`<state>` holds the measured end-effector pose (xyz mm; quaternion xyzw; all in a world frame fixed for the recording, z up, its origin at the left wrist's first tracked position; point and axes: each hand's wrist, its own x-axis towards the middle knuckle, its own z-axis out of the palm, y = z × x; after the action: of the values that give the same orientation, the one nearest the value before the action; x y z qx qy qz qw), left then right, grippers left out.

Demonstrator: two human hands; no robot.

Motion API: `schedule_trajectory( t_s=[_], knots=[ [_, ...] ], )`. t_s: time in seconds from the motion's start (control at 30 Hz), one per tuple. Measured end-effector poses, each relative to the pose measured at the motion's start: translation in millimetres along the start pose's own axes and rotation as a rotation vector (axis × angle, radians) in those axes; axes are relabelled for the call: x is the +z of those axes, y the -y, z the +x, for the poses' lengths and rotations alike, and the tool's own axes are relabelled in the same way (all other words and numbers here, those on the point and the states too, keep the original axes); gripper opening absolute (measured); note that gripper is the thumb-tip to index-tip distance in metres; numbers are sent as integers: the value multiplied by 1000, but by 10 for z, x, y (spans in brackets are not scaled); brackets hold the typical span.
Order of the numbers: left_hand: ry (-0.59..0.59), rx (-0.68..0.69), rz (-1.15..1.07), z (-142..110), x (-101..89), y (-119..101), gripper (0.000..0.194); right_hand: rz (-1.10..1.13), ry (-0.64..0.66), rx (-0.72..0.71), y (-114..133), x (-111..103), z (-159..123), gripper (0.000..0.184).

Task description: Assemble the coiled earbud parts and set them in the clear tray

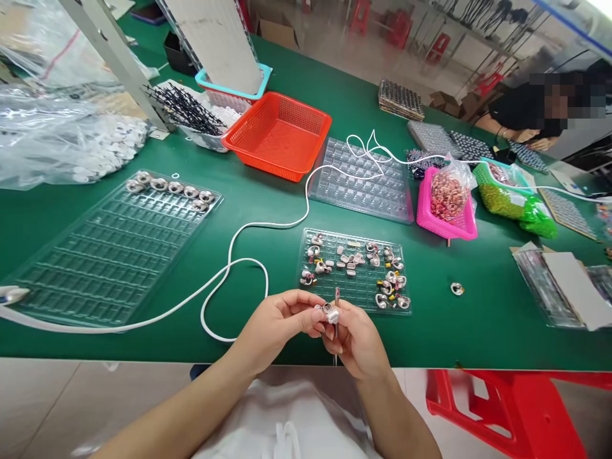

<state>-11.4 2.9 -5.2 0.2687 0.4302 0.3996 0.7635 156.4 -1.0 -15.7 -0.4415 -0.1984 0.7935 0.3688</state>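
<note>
In front of my body, both hands meet at a small silver earphone part (pixel 331 315), with a round open cup on it. My left hand (pixel 291 322) pinches it from the left between thumb and fingertips. From the right, my right hand (pixel 356 335) closes on the same part. A slim metal tool, apparently tweezers (pixel 337 294), stands upright in my right hand, its thin end pointing down. Just beyond my fingers lies a clear tray (pixel 354 287) with silver earphone parts (pixel 391 280) along its sides and small silver caps (pixel 350 260) in the middle.
At left is a clear tray (pixel 109 255) with several silver pieces. A white cable (pixel 246 226) loops across the green table. Behind are a red basket (pixel 277 137), another clear tray (pixel 361 182) and a pink basket (pixel 447 220). One loose silver part (pixel 457 289) lies right. A person (pixel 530 115) sits opposite.
</note>
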Motion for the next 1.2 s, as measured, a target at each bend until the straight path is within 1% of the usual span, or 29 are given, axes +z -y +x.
schedule_trajectory(
  t_s=[0.23, 0.33, 0.5, 0.6, 0.97, 1.03, 1.1, 1.2],
  knots=[
    [-1, 0, 7, 26, -26, 34, 24, 9, -28, -33, -50, 5, 26, 25],
    [-1, 11, 31, 19, -24, 35, 24, 22, -23, -16, -51, 22, 25, 25],
    [-20, 16, 56, 0, -2, 14, 23, 60, 38, 55, -49, 31, 11, 23],
    [-30, 14, 65, -3, 3, 10, 25, 86, 47, 80, -55, 23, 19, 22],
    [-22, 3, 73, 2, 5, 12, 23, 84, 43, 84, -55, 40, 23, 21],
    [-26, 7, 72, -4, 1, 8, 24, 66, 30, 64, -57, 43, 17, 21],
    [-33, 10, 84, -22, 1, -2, 25, 20, -20, 15, -65, 33, 7, 25],
    [-42, 17, 109, -59, 7, -21, 23, -122, -88, -150, -81, -10, -32, 31]
  ],
)
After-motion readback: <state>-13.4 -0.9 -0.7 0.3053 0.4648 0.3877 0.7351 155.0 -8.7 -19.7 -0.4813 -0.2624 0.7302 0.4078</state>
